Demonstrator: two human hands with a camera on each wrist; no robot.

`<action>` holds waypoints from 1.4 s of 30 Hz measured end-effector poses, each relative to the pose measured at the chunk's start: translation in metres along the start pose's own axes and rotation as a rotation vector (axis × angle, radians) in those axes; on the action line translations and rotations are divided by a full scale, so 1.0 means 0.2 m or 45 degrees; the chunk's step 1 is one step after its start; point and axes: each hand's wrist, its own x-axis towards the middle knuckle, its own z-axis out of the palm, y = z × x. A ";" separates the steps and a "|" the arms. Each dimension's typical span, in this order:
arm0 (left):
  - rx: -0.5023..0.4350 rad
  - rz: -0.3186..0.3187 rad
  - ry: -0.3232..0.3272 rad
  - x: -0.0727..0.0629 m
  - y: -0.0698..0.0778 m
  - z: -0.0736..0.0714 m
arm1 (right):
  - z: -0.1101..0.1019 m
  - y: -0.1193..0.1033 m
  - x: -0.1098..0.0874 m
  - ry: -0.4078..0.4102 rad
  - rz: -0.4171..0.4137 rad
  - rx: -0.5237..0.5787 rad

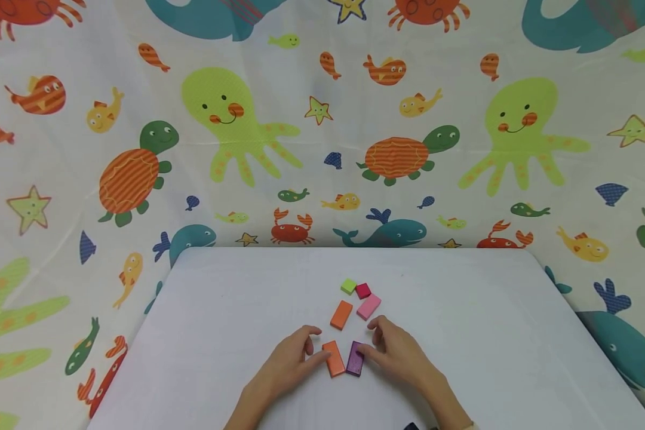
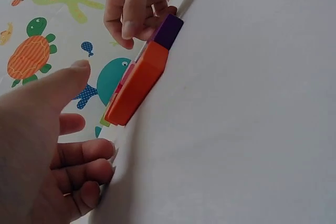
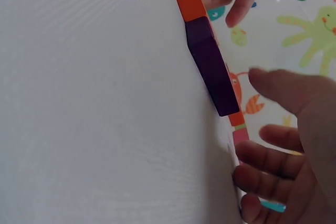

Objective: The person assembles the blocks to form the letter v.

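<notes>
Nearest on the bench [image 1: 231, 310] is the purple block [image 1: 355, 362], with the near orange block [image 1: 335, 362] just to its left; the two splay at their far ends, and their near corners meet or almost meet. The left hand [image 1: 294, 357] lies left of the purple block, the right hand [image 1: 400, 352] right of it. Both hands hold nothing, thumbs spread from loosely bent fingers; the wrist views show the thumbs apart from the blocks. Beyond the purple block, slightly left, lies the far orange block [image 1: 341, 315]; farther beyond it, slightly right, the pink block [image 1: 369, 307]; farthest beyond it, the small red block [image 1: 363, 291] and small green block [image 1: 349, 286]. By the look of it, the near pair is joined at one end but not flush; whether the four beyond are finished with or left to handle, I cannot tell.
</notes>
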 end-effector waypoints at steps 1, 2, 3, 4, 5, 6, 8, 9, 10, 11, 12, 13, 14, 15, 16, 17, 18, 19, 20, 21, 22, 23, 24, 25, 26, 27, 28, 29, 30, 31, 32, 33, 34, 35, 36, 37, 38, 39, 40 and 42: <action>0.005 0.005 0.010 -0.01 0.00 0.00 | 0.00 0.00 0.00 0.037 0.012 0.009; 0.009 0.012 0.019 -0.01 0.00 0.00 | 0.00 0.00 0.01 0.073 0.023 0.021; 0.019 0.016 0.025 -0.02 0.00 0.00 | 0.00 0.01 0.02 0.107 0.035 0.030; 0.032 0.029 0.034 -0.03 0.00 0.01 | 0.00 0.01 0.02 0.138 0.048 0.041; 0.050 0.037 0.037 -0.03 0.00 0.02 | 0.00 0.01 0.03 0.166 0.059 0.050; 0.070 0.046 0.039 -0.04 0.00 0.02 | 0.00 0.01 0.04 0.189 0.070 0.062; 0.106 0.070 0.043 -0.04 -0.01 0.04 | 0.00 0.02 0.06 0.222 0.093 0.077; 0.127 0.076 0.045 -0.04 -0.01 0.05 | 0.00 0.02 0.07 0.234 0.107 0.083; 0.144 0.085 0.050 -0.04 -0.01 0.06 | 0.00 0.03 0.08 0.244 0.118 0.085; 0.160 0.091 0.053 -0.04 -0.01 0.06 | 0.00 0.03 0.09 0.252 0.128 0.084; 0.173 0.102 0.063 -0.05 -0.01 0.06 | 0.00 0.03 0.10 0.257 0.140 0.080; 0.187 0.111 0.073 -0.05 -0.01 0.07 | 0.00 0.03 0.11 0.258 0.149 0.074; 0.199 0.117 0.083 -0.05 -0.01 0.07 | 0.00 0.03 0.12 0.256 0.162 0.066; 0.208 0.126 0.095 -0.05 -0.01 0.07 | 0.00 0.03 0.13 0.255 0.172 0.060; 0.216 0.134 0.106 -0.05 -0.01 0.08 | 0.01 0.03 0.14 0.252 0.180 0.051; 0.225 0.144 0.117 -0.06 -0.01 0.08 | 0.01 0.03 0.15 0.247 0.189 0.042; 0.233 0.153 0.127 -0.06 -0.01 0.08 | 0.01 0.03 0.16 0.243 0.198 0.036; 0.241 0.158 0.134 -0.06 -0.01 0.09 | 0.01 0.03 0.16 0.240 0.206 0.031; 0.246 0.164 0.142 -0.06 -0.01 0.09 | 0.01 0.02 0.17 0.237 0.211 0.026; 0.253 0.171 0.150 -0.06 -0.01 0.09 | 0.01 0.02 0.17 0.235 0.216 0.021; 0.261 0.178 0.160 -0.06 -0.01 0.09 | 0.01 0.02 0.17 0.233 0.219 0.016; 0.269 0.187 0.170 -0.06 -0.01 0.09 | 0.00 0.02 0.17 0.230 0.224 0.010; 0.277 0.194 0.179 -0.06 -0.01 0.10 | 0.00 0.02 0.18 0.228 0.227 0.005; 0.281 0.198 0.187 -0.06 -0.01 0.10 | 0.00 0.02 0.18 0.226 0.227 -0.002; 0.287 0.202 0.194 -0.06 -0.01 0.10 | 0.00 0.02 0.18 0.225 0.224 -0.008; 0.294 0.206 0.199 -0.06 -0.01 0.10 | 0.00 0.02 0.18 0.224 0.223 -0.013; 0.300 0.209 0.202 -0.06 -0.01 0.10 | 0.01 0.02 0.18 0.223 0.222 -0.017; 0.304 0.211 0.204 -0.06 -0.01 0.10 | 0.01 0.02 0.18 0.223 0.223 -0.019; 0.307 0.210 0.203 -0.06 -0.01 0.10 | 0.01 0.02 0.18 0.224 0.222 -0.021; 0.310 0.210 0.202 -0.06 -0.01 0.10 | 0.01 0.03 0.18 0.227 0.221 -0.023; 0.314 0.210 0.200 -0.06 -0.01 0.10 | 0.01 0.03 0.18 0.229 0.222 -0.024; 0.318 0.210 0.199 -0.06 -0.01 0.10 | 0.01 0.03 0.18 0.229 0.225 -0.024; 0.320 0.209 0.198 -0.06 0.00 0.10 | 0.01 0.03 0.18 0.229 0.228 -0.023; 0.321 0.207 0.195 -0.07 0.00 0.10 | 0.02 0.03 0.18 0.230 0.227 -0.022; 0.321 0.204 0.193 -0.07 0.00 0.09 | 0.02 0.04 0.18 0.228 0.227 -0.021; 0.322 0.202 0.191 -0.07 0.01 0.09 | 0.02 0.04 0.18 0.226 0.226 -0.020; 0.323 0.199 0.189 -0.07 0.01 0.09 | 0.02 0.03 0.18 0.223 0.224 -0.018; 0.325 0.197 0.188 -0.07 0.01 0.09 | 0.02 0.03 0.17 0.219 0.220 -0.016; 0.325 0.195 0.187 -0.07 0.01 0.09 | 0.02 0.03 0.17 0.213 0.216 -0.013; 0.329 0.197 0.189 -0.07 0.01 0.09 | 0.01 0.03 0.16 0.199 0.206 -0.009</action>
